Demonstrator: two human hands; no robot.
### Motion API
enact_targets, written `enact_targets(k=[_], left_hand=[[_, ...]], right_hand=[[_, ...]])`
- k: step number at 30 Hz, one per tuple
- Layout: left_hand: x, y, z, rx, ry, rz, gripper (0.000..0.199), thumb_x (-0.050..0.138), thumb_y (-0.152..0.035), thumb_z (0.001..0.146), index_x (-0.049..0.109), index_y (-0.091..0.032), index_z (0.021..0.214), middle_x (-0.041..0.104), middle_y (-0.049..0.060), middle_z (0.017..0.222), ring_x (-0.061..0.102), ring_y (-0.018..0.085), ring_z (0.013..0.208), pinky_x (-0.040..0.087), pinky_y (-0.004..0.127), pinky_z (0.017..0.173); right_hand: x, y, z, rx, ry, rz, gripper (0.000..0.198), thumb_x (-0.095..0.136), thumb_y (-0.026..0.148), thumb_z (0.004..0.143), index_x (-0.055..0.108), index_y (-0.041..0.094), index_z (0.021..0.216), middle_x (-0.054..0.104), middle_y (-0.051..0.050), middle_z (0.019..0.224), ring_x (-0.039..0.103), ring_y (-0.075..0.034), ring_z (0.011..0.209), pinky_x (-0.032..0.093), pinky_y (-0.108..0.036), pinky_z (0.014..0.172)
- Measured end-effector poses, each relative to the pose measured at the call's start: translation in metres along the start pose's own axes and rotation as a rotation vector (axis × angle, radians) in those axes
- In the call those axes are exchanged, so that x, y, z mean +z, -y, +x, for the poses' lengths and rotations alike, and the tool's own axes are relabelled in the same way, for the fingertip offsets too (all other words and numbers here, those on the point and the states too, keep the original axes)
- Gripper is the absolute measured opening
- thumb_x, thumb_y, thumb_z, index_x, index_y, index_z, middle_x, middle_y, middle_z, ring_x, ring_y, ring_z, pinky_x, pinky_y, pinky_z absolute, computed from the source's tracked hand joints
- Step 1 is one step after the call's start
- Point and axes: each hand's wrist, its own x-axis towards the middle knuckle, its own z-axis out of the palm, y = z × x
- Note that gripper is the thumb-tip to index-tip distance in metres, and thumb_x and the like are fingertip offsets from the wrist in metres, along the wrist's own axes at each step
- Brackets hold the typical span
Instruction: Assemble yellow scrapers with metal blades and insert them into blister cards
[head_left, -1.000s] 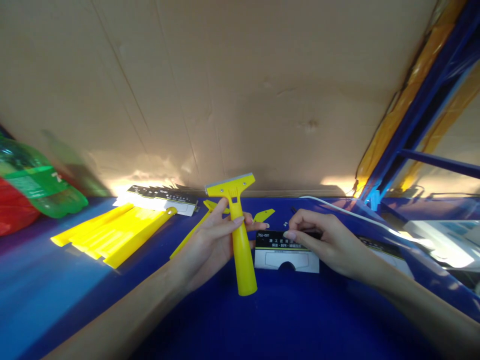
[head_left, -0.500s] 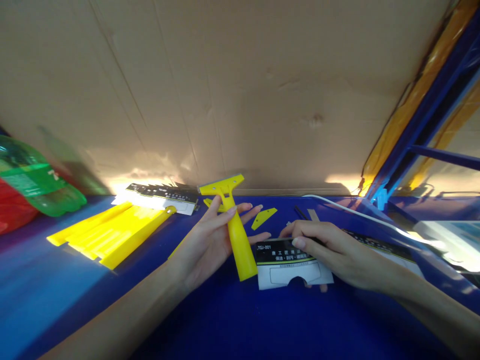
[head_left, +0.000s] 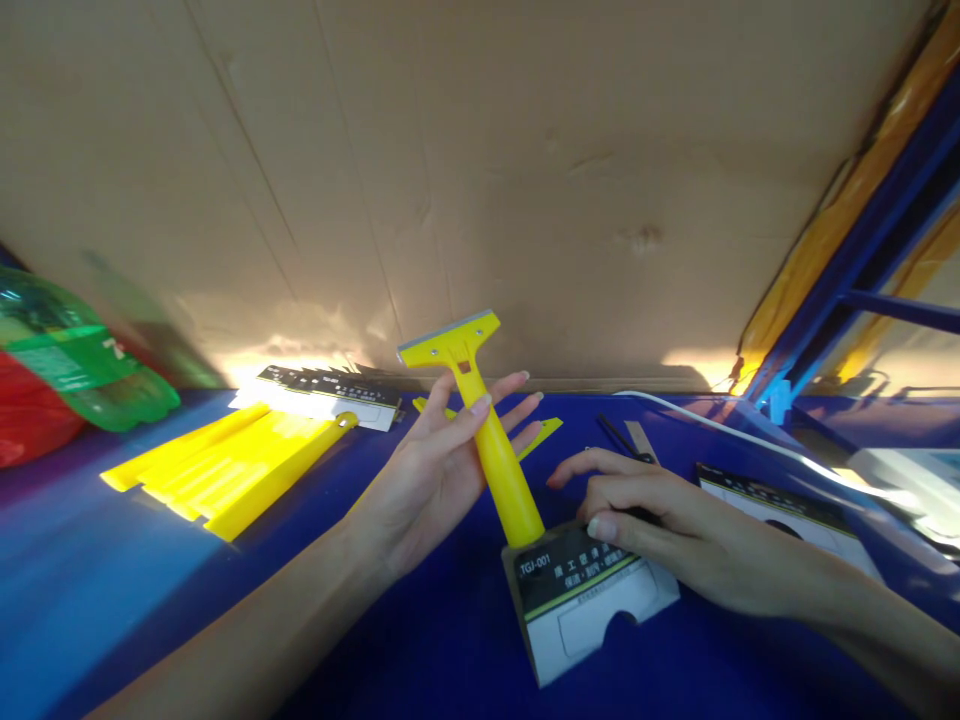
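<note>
Between thumb and fingers, my left hand (head_left: 435, 470) holds a yellow scraper (head_left: 499, 460), its wide head up and its handle slanting down to the right. The handle's lower end meets the upper edge of a black-and-white printed cardboard sleeve (head_left: 592, 590); whether it has entered cannot be made out. My right hand (head_left: 652, 510) grips that sleeve by its upper right part, thumb on the printed face. Behind my left fingers a small yellow plate (head_left: 550, 430) lies on the blue table, partly covered.
Several sleeved yellow scrapers (head_left: 255, 460) lie at left, beside a green bottle (head_left: 82, 360). Another printed sleeve (head_left: 787, 510) lies at right, near a white cable (head_left: 735, 425). A cardboard wall (head_left: 450, 180) stands behind; a blue frame (head_left: 847, 270) rises at right.
The sleeve has moved down and tilted, its opening now at the scraper handle's end. My left hand has shifted the scraper slightly up and right.
</note>
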Motion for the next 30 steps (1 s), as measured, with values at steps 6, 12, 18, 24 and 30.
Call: enact_targets(k=[6,12,18,24,30], left_hand=[[0.010,0.013,-0.011,-0.022,-0.083,0.028,0.048,0.063,0.002,0.092,0.039,-0.026,0.123,0.075,0.003,0.109,0.069,0.028,0.122,0.055,0.042,0.108],[0.004,0.015,-0.009,-0.028,-0.085,0.246,0.058,0.073,-0.001,0.088,0.038,-0.026,0.127,0.076,0.006,0.112,0.069,0.025,0.121,0.054,0.040,0.107],[-0.003,0.014,-0.005,-0.060,-0.118,0.305,0.055,0.069,-0.011,0.095,0.036,-0.025,0.137,0.078,0.011,0.112,0.073,0.023,0.113,0.058,0.038,0.099],[-0.007,0.014,-0.002,0.005,-0.220,0.341,0.105,0.078,0.003,0.080,0.016,-0.038,0.155,0.080,0.004,0.091,0.078,0.018,0.088,0.062,0.021,0.070],[-0.007,0.016,-0.002,-0.052,-0.277,0.354,0.097,0.080,0.001,0.079,0.025,-0.032,0.153,0.078,0.003,0.080,0.074,0.013,0.066,0.063,0.018,0.062]], right_hand=[[0.011,-0.002,0.006,0.017,-0.209,-0.035,0.032,0.047,0.041,0.106,0.060,0.023,0.081,0.069,-0.004,0.099,0.065,-0.022,0.100,0.052,-0.031,0.084],[0.016,0.000,0.006,0.024,-0.211,-0.029,0.029,0.048,0.039,0.106,0.064,0.023,0.088,0.068,-0.002,0.094,0.064,-0.018,0.085,0.050,-0.028,0.078],[0.015,-0.006,0.007,0.021,-0.220,0.007,0.029,0.049,0.038,0.106,0.064,0.022,0.087,0.067,-0.001,0.093,0.063,-0.016,0.083,0.047,-0.027,0.077],[0.017,-0.005,0.008,0.031,-0.228,0.046,0.027,0.053,0.035,0.104,0.061,0.021,0.081,0.067,-0.001,0.092,0.060,-0.016,0.082,0.045,-0.027,0.074],[0.015,-0.006,0.010,-0.019,-0.253,0.014,0.026,0.055,0.029,0.101,0.059,0.021,0.077,0.065,-0.001,0.089,0.060,-0.016,0.082,0.044,-0.028,0.076]])
